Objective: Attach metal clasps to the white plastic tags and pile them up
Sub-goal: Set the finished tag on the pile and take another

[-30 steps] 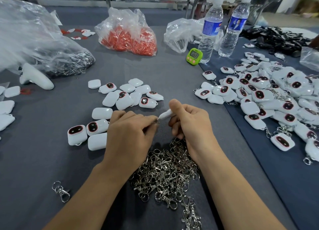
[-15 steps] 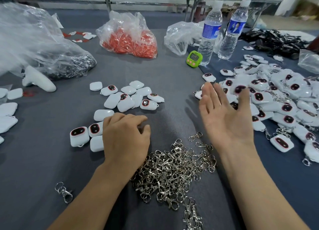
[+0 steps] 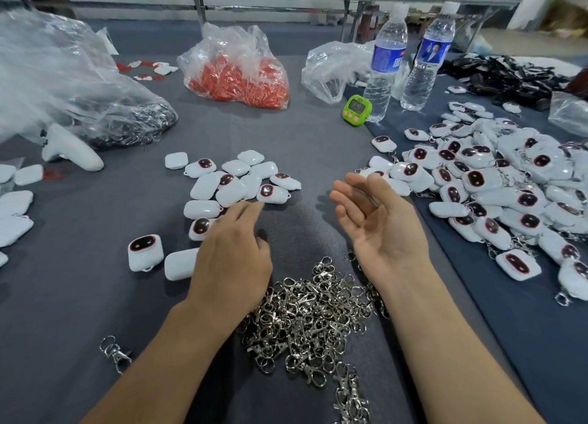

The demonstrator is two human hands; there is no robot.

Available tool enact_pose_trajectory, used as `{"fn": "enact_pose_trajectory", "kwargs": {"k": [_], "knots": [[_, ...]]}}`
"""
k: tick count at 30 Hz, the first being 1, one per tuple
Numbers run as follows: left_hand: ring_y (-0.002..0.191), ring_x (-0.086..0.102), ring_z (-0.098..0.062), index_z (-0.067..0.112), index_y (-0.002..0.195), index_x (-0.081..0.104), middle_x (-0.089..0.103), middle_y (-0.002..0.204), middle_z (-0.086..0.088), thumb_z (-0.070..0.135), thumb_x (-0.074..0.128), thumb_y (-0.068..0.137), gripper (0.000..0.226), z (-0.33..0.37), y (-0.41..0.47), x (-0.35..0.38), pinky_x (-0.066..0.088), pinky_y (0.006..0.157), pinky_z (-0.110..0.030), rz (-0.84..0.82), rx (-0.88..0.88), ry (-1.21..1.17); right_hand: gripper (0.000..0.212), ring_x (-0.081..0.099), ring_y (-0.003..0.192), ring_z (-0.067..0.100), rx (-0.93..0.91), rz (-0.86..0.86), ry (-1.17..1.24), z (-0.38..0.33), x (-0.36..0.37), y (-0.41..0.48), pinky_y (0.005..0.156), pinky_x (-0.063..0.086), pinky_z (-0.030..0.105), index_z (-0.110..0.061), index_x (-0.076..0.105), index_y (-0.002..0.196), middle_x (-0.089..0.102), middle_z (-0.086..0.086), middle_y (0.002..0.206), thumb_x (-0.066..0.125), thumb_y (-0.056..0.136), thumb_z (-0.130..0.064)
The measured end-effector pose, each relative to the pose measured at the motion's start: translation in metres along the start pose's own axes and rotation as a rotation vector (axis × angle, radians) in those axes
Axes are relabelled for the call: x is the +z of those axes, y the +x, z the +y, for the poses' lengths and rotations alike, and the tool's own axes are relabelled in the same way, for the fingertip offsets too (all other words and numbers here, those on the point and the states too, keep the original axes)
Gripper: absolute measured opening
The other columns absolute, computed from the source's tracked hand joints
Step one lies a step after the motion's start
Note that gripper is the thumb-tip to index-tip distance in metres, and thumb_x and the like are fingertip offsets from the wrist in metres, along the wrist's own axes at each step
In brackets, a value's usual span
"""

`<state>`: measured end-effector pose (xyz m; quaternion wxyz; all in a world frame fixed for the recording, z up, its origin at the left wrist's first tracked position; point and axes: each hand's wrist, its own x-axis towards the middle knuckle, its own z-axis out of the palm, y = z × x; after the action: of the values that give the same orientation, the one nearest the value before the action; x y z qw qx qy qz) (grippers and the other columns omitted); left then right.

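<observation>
Loose white plastic tags [image 3: 235, 182], some with dark red-rimmed faces, lie in a cluster left of centre on the grey table. My left hand [image 3: 234, 252] is palm down over that cluster's near edge, fingers reaching toward the tags and holding nothing. A heap of silver metal clasps [image 3: 308, 315] lies between my forearms. My right hand [image 3: 375, 220] hovers palm up and empty, fingers relaxed. To its right spreads a big pile of tags with clasps attached [image 3: 502, 194].
At the back stand a bag of red parts [image 3: 238, 70], a clear bag [image 3: 63, 83], a green timer [image 3: 357, 110] and two water bottles [image 3: 385, 64]. A white handle-shaped object [image 3: 73, 150] lies left. One stray clasp [image 3: 114, 353] lies near left.
One second ago both hands held a tag together at centre. The right hand then swung to the right pile, opened empty and has drawn back; the left hand has moved to the loose tags.
</observation>
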<state>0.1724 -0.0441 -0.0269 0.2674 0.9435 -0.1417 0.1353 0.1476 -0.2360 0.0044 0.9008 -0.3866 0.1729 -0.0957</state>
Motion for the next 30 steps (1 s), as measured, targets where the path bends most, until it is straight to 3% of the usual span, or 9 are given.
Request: {"fn": "enact_pose_trajectory", "kwargs": {"k": [4, 7, 11, 13, 16, 21, 24, 27, 30], "knots": [[0.122, 0.053, -0.004, 0.025, 0.140, 0.059, 0.059, 0.140, 0.011, 0.005, 0.057, 0.092, 0.052, 0.000, 0.000, 0.001, 0.029, 0.101, -0.009, -0.035, 0.105, -0.110, 0.020, 0.073, 0.079, 0.017, 0.010, -0.035, -0.065, 0.006, 0.005, -0.001, 0.072, 0.059, 0.022, -0.007, 0.072, 0.096, 0.076, 0.012, 0.093, 0.062, 0.096, -0.024], [0.120, 0.050, 0.000, 0.023, 0.133, 0.065, 0.064, 0.135, 0.011, 0.004, 0.056, 0.095, 0.044, 0.000, 0.000, -0.001, 0.021, 0.097, 0.005, -0.037, 0.149, -0.159, 0.017, 0.073, 0.076, 0.018, 0.002, -0.079, -0.142, 0.011, 0.007, -0.001, 0.069, 0.059, 0.022, -0.007, 0.073, 0.095, 0.076, 0.012, 0.091, 0.065, 0.091, -0.022], [0.107, 0.062, 0.004, 0.022, 0.121, 0.073, 0.073, 0.118, 0.013, 0.002, 0.058, 0.095, 0.037, 0.001, 0.001, -0.003, 0.036, 0.095, -0.002, 0.055, 0.110, -0.291, 0.013, 0.073, 0.078, 0.019, -0.032, -0.184, -0.366, 0.022, 0.011, -0.004, 0.073, 0.057, 0.025, -0.008, 0.075, 0.095, 0.077, 0.014, 0.094, 0.062, 0.094, -0.004], [0.092, 0.063, 0.013, 0.027, 0.114, 0.076, 0.074, 0.104, 0.020, 0.002, 0.057, 0.096, 0.036, -0.001, 0.004, -0.003, 0.043, 0.085, -0.004, 0.124, 0.021, -0.414, 0.022, 0.074, 0.083, 0.019, -0.040, -0.262, -0.464, 0.030, 0.014, -0.007, 0.077, 0.058, 0.026, -0.009, 0.075, 0.097, 0.078, 0.012, 0.095, 0.062, 0.091, 0.007], [0.078, 0.066, 0.011, 0.031, 0.108, 0.076, 0.075, 0.095, 0.025, 0.003, 0.056, 0.098, 0.036, -0.002, 0.006, -0.002, 0.049, 0.071, -0.009, 0.171, -0.106, -0.623, 0.035, 0.075, 0.092, 0.018, -0.127, -0.314, -0.589, 0.041, 0.020, -0.013, 0.084, 0.059, 0.026, -0.012, 0.076, 0.100, 0.080, 0.008, 0.099, 0.067, 0.083, 0.017], [0.106, 0.066, 0.007, 0.043, 0.109, 0.072, 0.073, 0.108, 0.026, 0.001, 0.052, 0.098, 0.047, 0.004, 0.004, -0.003, 0.050, 0.092, -0.013, 0.214, -0.117, -0.751, 0.053, 0.072, 0.093, 0.007, -0.355, -0.320, -1.028, 0.048, 0.025, -0.022, 0.083, 0.059, 0.026, -0.031, 0.075, 0.118, 0.075, -0.011, 0.101, 0.089, 0.070, -0.013], [0.117, 0.062, 0.005, 0.034, 0.118, 0.071, 0.071, 0.121, 0.016, -0.003, 0.049, 0.098, 0.047, 0.007, 0.003, -0.001, 0.047, 0.103, -0.018, 0.162, -0.080, -0.755, 0.055, 0.062, 0.073, 0.003, -0.469, -0.354, -1.192, 0.046, 0.023, -0.023, 0.068, 0.052, 0.016, -0.039, 0.073, 0.115, 0.069, -0.011, 0.088, 0.085, 0.068, -0.013], [0.116, 0.062, 0.005, 0.032, 0.125, 0.069, 0.070, 0.117, 0.021, 0.007, 0.053, 0.096, 0.041, 0.008, 0.001, 0.000, 0.048, 0.102, -0.019, 0.125, -0.076, -0.759, 0.045, 0.055, 0.065, 0.008, -0.533, -0.395, -1.224, 0.047, 0.021, -0.023, 0.064, 0.052, 0.024, -0.036, 0.071, 0.112, 0.067, -0.006, 0.082, 0.076, 0.078, -0.007], [0.102, 0.064, 0.012, 0.033, 0.134, 0.063, 0.069, 0.114, 0.028, 0.023, 0.063, 0.094, 0.042, 0.007, 0.000, 0.000, 0.049, 0.093, -0.012, 0.096, -0.091, -0.689, 0.023, 0.060, 0.065, 0.006, -0.573, -0.223, -1.238, 0.044, 0.013, -0.014, 0.062, 0.049, 0.018, -0.037, 0.074, 0.089, 0.069, -0.017, 0.075, 0.080, 0.083, -0.015]]}}
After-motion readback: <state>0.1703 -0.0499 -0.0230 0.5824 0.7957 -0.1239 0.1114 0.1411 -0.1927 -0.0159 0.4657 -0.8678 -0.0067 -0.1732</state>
